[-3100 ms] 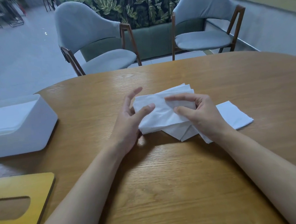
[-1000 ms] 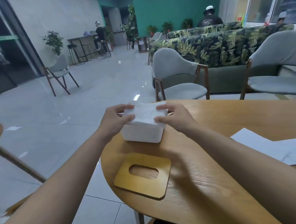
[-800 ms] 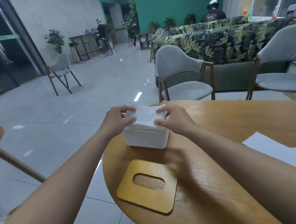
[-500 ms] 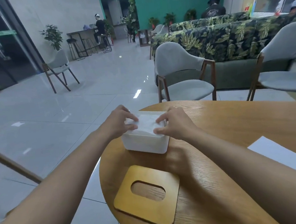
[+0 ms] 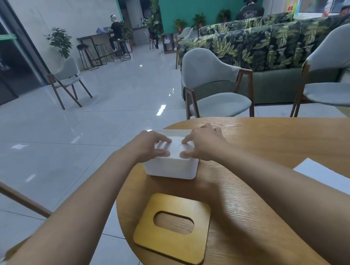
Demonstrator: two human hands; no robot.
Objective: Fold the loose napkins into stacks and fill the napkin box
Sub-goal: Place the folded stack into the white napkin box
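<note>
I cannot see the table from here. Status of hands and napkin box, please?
Left hand and right hand both press on napkins inside white box. Wooden lid off, lying in front of box. Loose napkins at right. Nothing blocks.

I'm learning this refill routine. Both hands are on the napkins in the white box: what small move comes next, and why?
Probably lift the right hand and reach for the loose napkins: the stack lies flat in the napkin box under it and the left hand, and the lid is off.
</note>
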